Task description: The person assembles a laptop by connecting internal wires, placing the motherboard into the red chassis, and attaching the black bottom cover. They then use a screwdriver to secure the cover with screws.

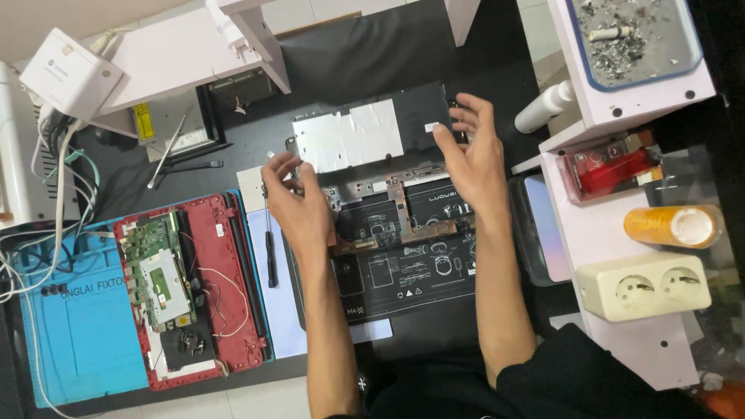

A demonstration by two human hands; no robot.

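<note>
Over a cluttered bench [466, 54], the left hand [299, 203] pinches a small part beside a foil-covered laptop panel [365, 136] while the right hand [473, 151], fingers spread and empty, steadies its far edge (a screwdriver [271, 244] lies nearby).

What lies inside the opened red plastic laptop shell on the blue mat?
Inside the red plastic laptop shell sit a green circuit board, thin loose wires and a small black part. Whatever lies beneath the board is covered.
</note>
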